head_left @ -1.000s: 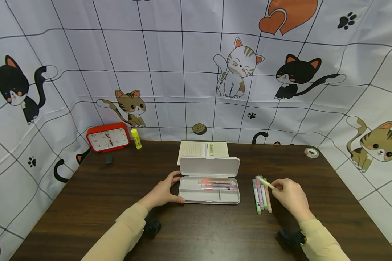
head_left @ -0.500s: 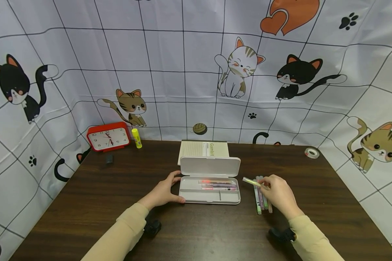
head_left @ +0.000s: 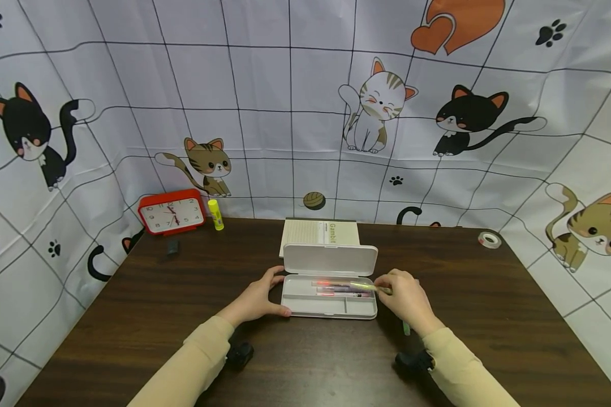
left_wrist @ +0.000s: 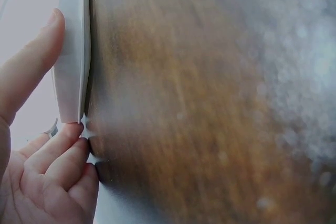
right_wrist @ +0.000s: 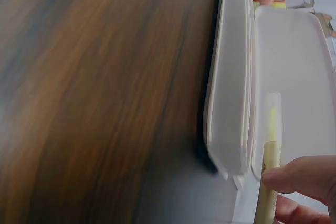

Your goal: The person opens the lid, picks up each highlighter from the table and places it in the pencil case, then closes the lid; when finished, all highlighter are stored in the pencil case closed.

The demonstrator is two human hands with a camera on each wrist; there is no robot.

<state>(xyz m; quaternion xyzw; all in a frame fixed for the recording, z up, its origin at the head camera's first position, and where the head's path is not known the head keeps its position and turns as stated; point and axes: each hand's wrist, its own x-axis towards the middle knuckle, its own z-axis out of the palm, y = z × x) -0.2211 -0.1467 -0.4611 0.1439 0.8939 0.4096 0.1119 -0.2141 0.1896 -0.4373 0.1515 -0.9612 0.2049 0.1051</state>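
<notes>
Left hand (head_left: 258,298): fingers curled round the pencil case's (head_left: 328,306) left end.
Right hand (head_left: 406,298): pinches a yellow pen (head_left: 362,286) over the case's right side.

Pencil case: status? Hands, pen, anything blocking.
Left hand grips the open pencil case at its left end. Right hand pinches a yellow pen over the tray. Nothing blocking.

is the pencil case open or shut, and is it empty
Open: the pencil case has its lid standing upright behind the tray. Not empty: pens lie in its long compartment.
</notes>
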